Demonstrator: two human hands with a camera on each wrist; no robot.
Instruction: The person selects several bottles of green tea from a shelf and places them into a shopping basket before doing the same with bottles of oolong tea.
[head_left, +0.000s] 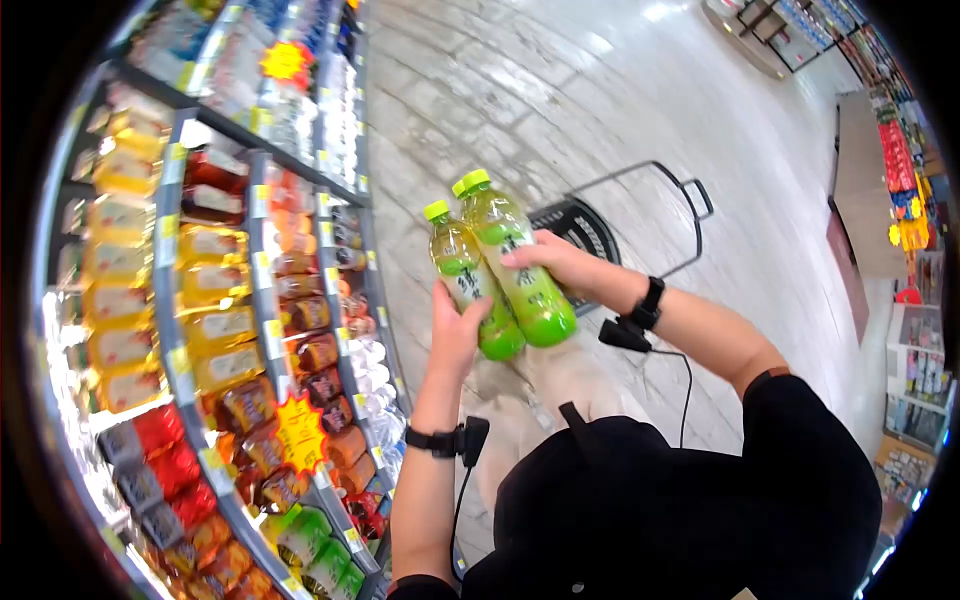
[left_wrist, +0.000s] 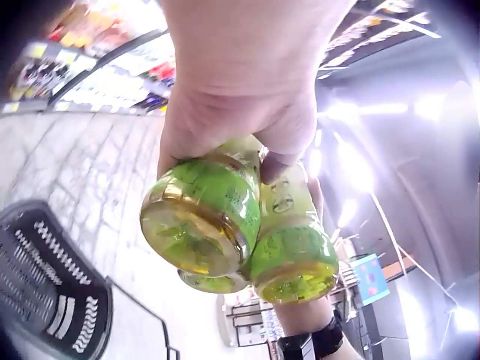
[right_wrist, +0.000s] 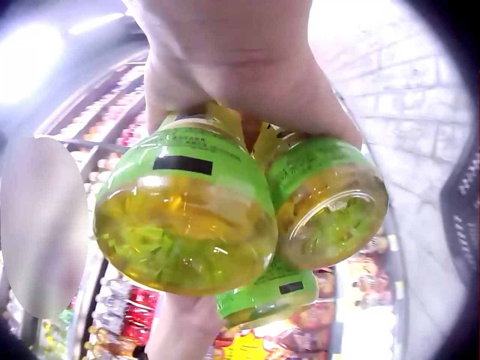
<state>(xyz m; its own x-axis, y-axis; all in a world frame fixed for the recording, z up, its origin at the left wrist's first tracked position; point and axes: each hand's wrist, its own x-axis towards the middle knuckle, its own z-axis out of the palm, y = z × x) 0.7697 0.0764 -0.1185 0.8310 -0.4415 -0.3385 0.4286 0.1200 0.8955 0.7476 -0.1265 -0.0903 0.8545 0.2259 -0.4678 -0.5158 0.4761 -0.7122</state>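
Three green tea bottles with lime-green caps are held together in front of the person's body. In the head view, my left hand [head_left: 457, 332] grips the left bottle [head_left: 462, 262], its thumb across the label. My right hand [head_left: 562, 264] grips the right bottle [head_left: 541, 305], thumb on the label. Of the third bottle, mostly hidden behind these two, a cap [head_left: 459, 188] shows. From the right wrist, a large bottle base [right_wrist: 187, 232] and a second bottle [right_wrist: 334, 214] appear side by side under my right hand, with another bottle [right_wrist: 266, 296] beyond.
A black shopping basket [head_left: 578, 222] with its handle out to one side stands on the tiled floor [head_left: 480, 100], beyond the bottles. Along the left runs a shelf [head_left: 175, 240] full of drinks, with red-and-yellow price signs [head_left: 301, 432]. More shelving [head_left: 915, 370] lies far right.
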